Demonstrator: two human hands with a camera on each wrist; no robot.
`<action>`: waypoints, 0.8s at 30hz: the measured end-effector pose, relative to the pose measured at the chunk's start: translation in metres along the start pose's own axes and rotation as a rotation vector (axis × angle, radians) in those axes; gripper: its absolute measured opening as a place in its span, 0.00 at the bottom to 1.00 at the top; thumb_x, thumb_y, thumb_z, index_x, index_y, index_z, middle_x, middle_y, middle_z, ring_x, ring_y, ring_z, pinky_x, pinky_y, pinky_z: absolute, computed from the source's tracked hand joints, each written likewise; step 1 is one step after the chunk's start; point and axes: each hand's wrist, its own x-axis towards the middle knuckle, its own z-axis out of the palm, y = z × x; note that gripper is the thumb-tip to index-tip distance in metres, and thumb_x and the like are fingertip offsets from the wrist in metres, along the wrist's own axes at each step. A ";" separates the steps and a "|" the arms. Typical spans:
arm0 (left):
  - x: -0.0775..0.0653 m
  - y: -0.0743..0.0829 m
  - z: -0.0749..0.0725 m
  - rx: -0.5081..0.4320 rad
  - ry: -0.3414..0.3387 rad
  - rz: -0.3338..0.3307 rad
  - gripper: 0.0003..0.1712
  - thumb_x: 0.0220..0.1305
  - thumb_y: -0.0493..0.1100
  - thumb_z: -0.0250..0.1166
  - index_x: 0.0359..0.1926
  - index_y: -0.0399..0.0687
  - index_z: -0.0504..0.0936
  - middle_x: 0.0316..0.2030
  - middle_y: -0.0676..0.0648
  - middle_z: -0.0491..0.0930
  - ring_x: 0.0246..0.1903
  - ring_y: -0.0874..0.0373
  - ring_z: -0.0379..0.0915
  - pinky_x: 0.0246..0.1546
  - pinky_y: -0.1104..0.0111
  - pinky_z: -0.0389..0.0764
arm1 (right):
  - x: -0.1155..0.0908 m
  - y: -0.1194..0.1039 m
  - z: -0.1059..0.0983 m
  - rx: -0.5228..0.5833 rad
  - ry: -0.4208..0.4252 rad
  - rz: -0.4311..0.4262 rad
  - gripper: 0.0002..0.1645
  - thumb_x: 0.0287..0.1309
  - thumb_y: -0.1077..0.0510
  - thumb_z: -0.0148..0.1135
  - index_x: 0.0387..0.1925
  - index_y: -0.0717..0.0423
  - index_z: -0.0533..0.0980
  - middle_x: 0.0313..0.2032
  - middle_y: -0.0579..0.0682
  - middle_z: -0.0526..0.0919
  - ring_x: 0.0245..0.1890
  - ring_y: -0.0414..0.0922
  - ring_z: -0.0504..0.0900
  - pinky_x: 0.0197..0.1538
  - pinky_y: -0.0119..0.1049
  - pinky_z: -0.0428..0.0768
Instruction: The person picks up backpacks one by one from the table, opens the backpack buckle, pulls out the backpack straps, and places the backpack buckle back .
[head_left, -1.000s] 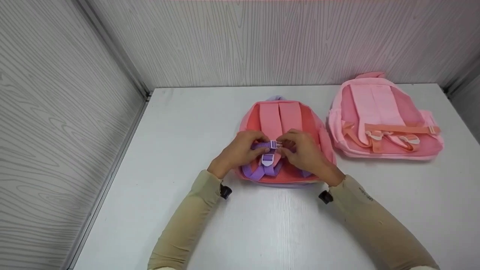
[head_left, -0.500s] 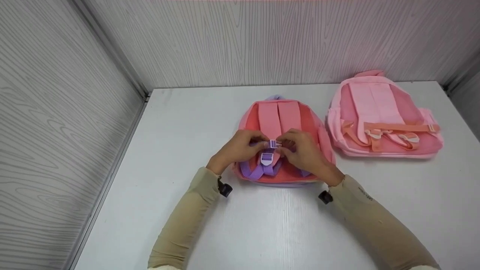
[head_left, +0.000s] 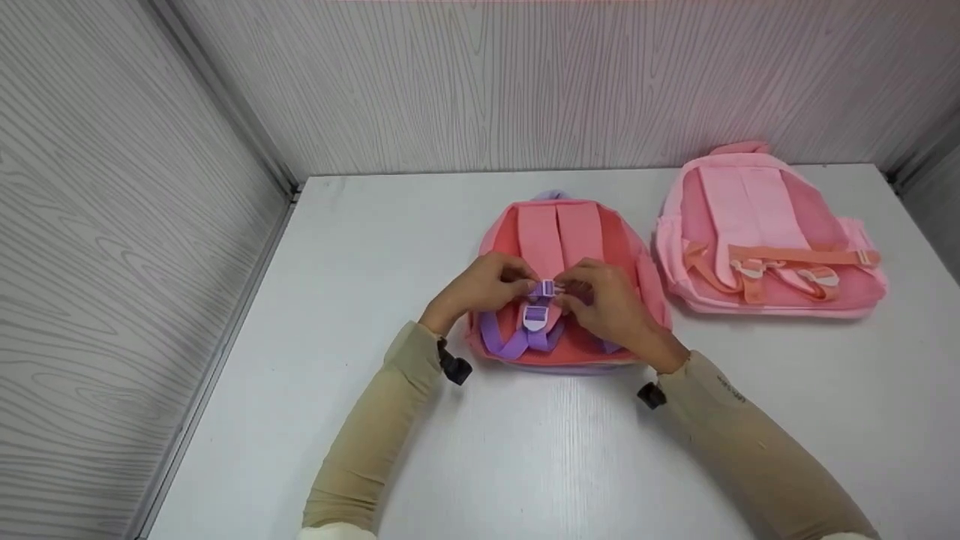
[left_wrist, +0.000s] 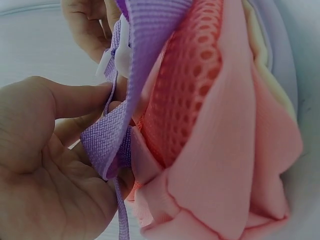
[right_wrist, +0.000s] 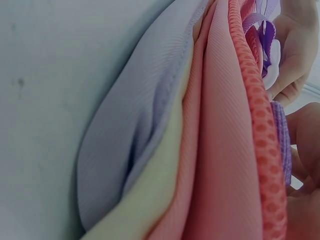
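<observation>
A coral-pink child's backpack (head_left: 538, 225) lies with its straps side up on the white table. Over its middle, my right hand (head_left: 611, 304) pinches a white side-release buckle (head_left: 548, 289) by its pronged end. From the left, my left hand (head_left: 486, 283) pinches the purple webbing strap (left_wrist: 107, 137) close beside that buckle, thumb on the webbing in the left wrist view. Just below hangs a second white buckle piece (head_left: 535, 318) on more purple webbing. The right fingertips are partly hidden behind the backpack's mesh edge in the right wrist view.
A second, lighter pink backpack (head_left: 750, 202) with orange straps (head_left: 795, 256) lies close on the right, also straps up. Grained panels (head_left: 480, 90) stand behind the table (head_left: 360, 247) and along its left side.
My left fingers have moved right along the strap to the buckle, and the webbing between them now looks shorter and bent. The right hand and both backpacks stay nearly where they were.
</observation>
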 end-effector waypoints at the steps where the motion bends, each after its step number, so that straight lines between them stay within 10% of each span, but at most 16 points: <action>1: 0.000 0.000 0.000 0.000 0.002 -0.002 0.11 0.78 0.39 0.62 0.50 0.39 0.89 0.43 0.46 0.87 0.39 0.62 0.79 0.42 0.71 0.79 | 0.000 0.000 0.000 0.000 0.002 -0.002 0.13 0.63 0.65 0.76 0.49 0.63 0.88 0.41 0.57 0.88 0.41 0.52 0.89 0.49 0.48 0.89; 24: 0.002 0.003 0.005 -0.033 -0.004 -0.017 0.10 0.79 0.40 0.61 0.48 0.41 0.88 0.40 0.48 0.87 0.37 0.61 0.78 0.40 0.70 0.77 | 0.002 0.002 0.001 0.021 0.027 -0.069 0.11 0.60 0.67 0.77 0.45 0.66 0.89 0.37 0.58 0.88 0.38 0.52 0.89 0.44 0.49 0.89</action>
